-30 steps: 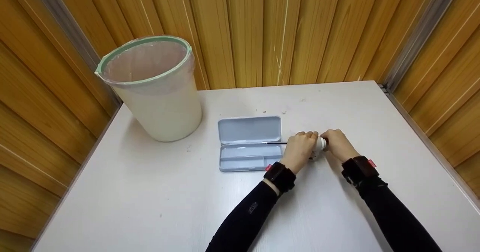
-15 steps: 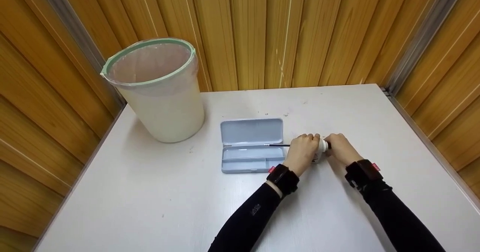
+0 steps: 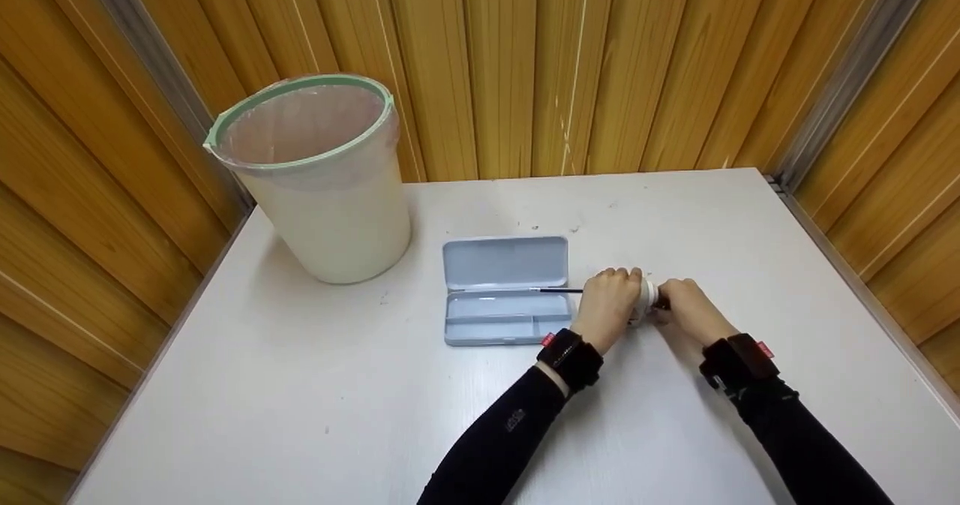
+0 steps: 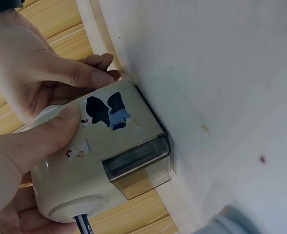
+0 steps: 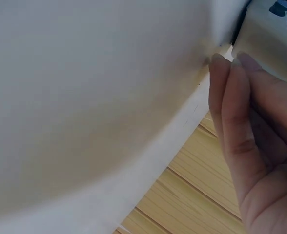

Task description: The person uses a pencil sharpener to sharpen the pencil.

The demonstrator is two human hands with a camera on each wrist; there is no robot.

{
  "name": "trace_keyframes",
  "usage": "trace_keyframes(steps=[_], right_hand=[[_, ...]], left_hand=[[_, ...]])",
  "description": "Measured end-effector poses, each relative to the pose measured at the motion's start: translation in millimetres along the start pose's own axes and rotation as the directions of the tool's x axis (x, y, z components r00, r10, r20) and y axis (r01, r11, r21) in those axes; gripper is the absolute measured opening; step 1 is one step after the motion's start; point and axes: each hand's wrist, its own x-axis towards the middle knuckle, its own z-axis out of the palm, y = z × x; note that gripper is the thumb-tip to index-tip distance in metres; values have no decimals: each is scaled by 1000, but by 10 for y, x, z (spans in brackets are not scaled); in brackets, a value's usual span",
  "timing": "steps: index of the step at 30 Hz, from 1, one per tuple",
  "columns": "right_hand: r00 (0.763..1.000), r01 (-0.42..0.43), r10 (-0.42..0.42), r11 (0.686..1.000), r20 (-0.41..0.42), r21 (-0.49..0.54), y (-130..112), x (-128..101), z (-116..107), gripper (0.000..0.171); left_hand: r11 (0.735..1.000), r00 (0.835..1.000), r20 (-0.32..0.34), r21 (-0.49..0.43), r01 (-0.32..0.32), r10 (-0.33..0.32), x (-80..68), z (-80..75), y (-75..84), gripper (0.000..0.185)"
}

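A cream pencil sharpener with cartoon stickers and a see-through shavings drawer stands on the table. My left hand grips its body, thumb on the stickered face. A dark pencil sticks out of the sharpener's left end, its outer tip over the open pencil case. On the other side, my right hand pinches the dark crank handle, which its fingers mostly hide. In the right wrist view the right fingertips are bunched beside a corner of the sharpener.
An open light-blue pencil case with a divided tray lies left of the hands. A large cream bin with a green rim and plastic liner stands at the back left. Wood-panelled walls enclose the white table.
My right hand has shifted a little to the right and toward me at the crank. The left hand stays on the sharpener, and the pencil stays in it. The head view has shifted slightly.
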Motion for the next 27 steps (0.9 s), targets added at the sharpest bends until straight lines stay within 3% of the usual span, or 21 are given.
trace_keyframes(steps=[9,18,27], right_hand=[[1000,16,-16,1000,-26,9,-51,-136,21,7],[996,0,-2,1000,-89,-27,-145,-225,53,12],[995,-3,-1,999,-104,-45,-217,-315,40,7]], left_hand=[[999,999,-48,44,5,-3,-14,23,37,23],[999,999,-44,28,16,-15,-13,19,37,25],[997,998,-48,68,40,-37,14,12,57,13]])
